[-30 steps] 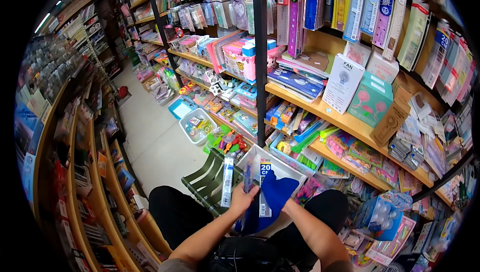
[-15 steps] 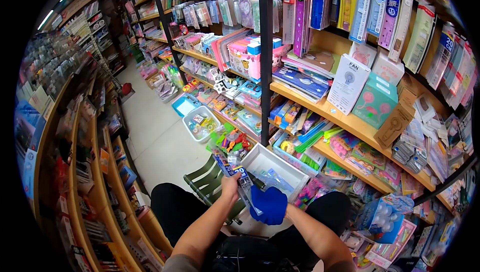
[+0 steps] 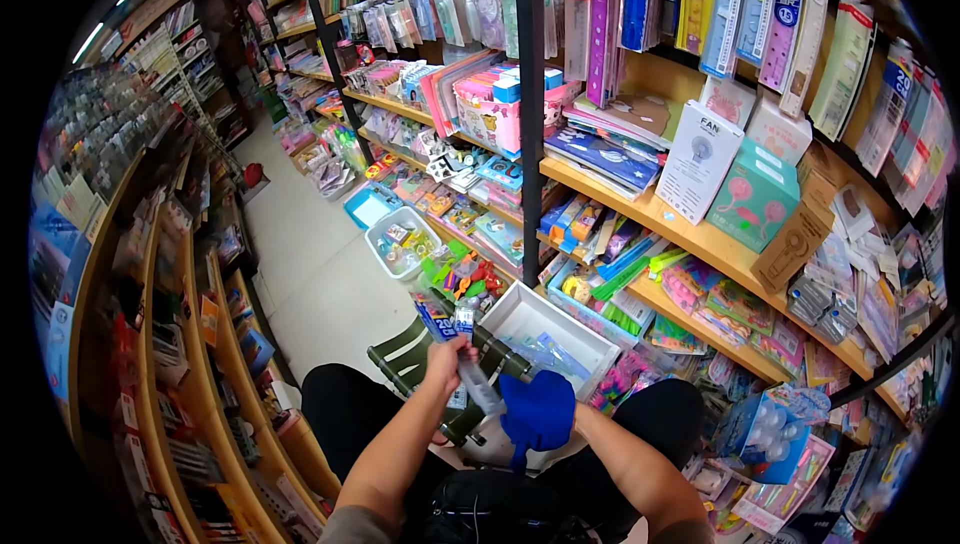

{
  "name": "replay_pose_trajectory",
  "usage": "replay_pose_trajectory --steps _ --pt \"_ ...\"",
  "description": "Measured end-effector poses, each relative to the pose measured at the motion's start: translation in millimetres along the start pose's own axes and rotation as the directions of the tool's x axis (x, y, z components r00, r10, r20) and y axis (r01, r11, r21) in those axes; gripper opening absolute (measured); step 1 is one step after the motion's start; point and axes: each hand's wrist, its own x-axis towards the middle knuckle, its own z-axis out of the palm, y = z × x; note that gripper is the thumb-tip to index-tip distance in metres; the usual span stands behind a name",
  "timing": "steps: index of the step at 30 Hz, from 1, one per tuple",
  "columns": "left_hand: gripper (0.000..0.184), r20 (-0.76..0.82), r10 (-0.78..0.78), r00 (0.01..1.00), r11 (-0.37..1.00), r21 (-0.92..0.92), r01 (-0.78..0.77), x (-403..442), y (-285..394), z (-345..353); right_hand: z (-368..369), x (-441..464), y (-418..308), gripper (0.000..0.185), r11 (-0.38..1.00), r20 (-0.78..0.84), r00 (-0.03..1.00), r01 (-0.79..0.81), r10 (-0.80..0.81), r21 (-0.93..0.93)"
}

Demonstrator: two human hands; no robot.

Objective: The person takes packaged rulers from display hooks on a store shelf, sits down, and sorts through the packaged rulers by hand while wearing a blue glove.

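Observation:
My left hand (image 3: 443, 366) is closed around packaged rulers (image 3: 436, 318) with blue and white "20" labels. The clear lower part of one ruler slants down toward my right hand. A bunched blue cloth (image 3: 538, 412) covers my right hand, its end hanging below; the fingers under it are hidden. The cloth is close to the lower end of the ruler, and I cannot tell whether they touch. Beneath my hands is a dark green slatted stool (image 3: 395, 354). Beside it a white bin (image 3: 597, 364) holds several clear blue packages.
Shelves of stationery (image 3: 690, 234) rise at the right, with a white fan box (image 3: 700, 162) near the edge. A white basin (image 3: 388, 266) and colourful toys (image 3: 465, 274) sit beyond the stool. Curved wooden racks (image 3: 205, 344) line the left, along the aisle floor (image 3: 300, 244).
The rulers have turned in my left hand and fanned apart, showing a second label. My right hand has come off their face, and the cloth now hangs looser.

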Motion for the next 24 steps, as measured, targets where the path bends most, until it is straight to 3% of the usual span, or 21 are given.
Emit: replay_pose_trajectory --steps 1,2,3,4,5,6,9,13,16,19,22,24 --pt "0.01 -0.021 0.053 0.998 0.984 0.169 -0.049 10.5 -0.4 -9.3 -0.2 1.7 3.2 0.039 1.0 -0.001 1.0 0.002 -0.002 0.002" --pt "0.01 -0.07 0.178 0.981 0.873 0.471 -0.125 1.2 6.7 -6.1 -1.0 4.1 4.9 0.039 1.0 -0.002 1.0 0.005 -0.005 0.0" --pt "0.021 -0.029 0.315 0.949 0.699 0.684 -0.211 -2.6 2.6 -11.3 -1.9 5.9 7.0 0.039 1.0 -0.007 1.0 0.007 -0.007 0.0" --pt "0.028 -0.024 0.387 0.922 0.491 0.852 -0.184 2.6 -11.1 -23.3 -2.7 8.3 8.4 0.039 1.0 -0.008 1.0 0.007 -0.007 -0.001" --pt "0.036 0.001 0.452 0.892 0.251 0.959 -0.128 1.1 -14.4 -25.0 -3.6 10.4 9.7 0.039 1.0 -0.014 1.0 0.009 -0.009 -0.003" --pt "0.051 -0.074 0.362 0.929 0.199 0.98 0.0 -1.7 -20.4 -24.2 -4.2 11.6 11.9 0.039 1.0 -0.024 1.0 0.007 -0.007 -0.002" --pt "0.058 -0.063 0.408 0.911 0.096 0.995 0.025 -10.2 -37.2 -22.3 -5.9 14.4 16.8 0.039 1.0 -0.058 0.998 0.0 0.0 0.005" --pt "0.057 -0.11 0.426 0.898 0.119 0.991 0.065 0.1 -44.3 -28.1 -4.5 19.0 21.5 0.04 1.0 -0.081 0.997 -0.012 0.014 0.025" --pt "0.051 -0.087 0.335 0.938 0.19 0.981 0.023 -0.5 -32.7 -33.8 -5.9 22.2 26.1 0.04 0.998 -0.102 0.994 -0.025 0.03 0.052" --pt "0.046 -0.059 0.338 0.939 0.281 0.959 -0.041 -5.1 -24.8 -40.1 -7.7 27.9 31.8 0.04 0.992 -0.143 0.988 -0.048 0.064 0.114" --pt "0.038 -0.043 0.328 0.944 0.474 0.872 -0.124 19.0 -38.4 -68.7 1.1 36.8 42.5 0.04 0.947 -0.22 0.96 -0.102 0.174 0.303" --pt "0.027 -0.034 0.304 0.952 0.641 0.747 -0.178 15.6 -31.1 -66.8 8.4 47.7 51.0 0.04 0.83 -0.251 0.928 -0.097 0.274 0.549"
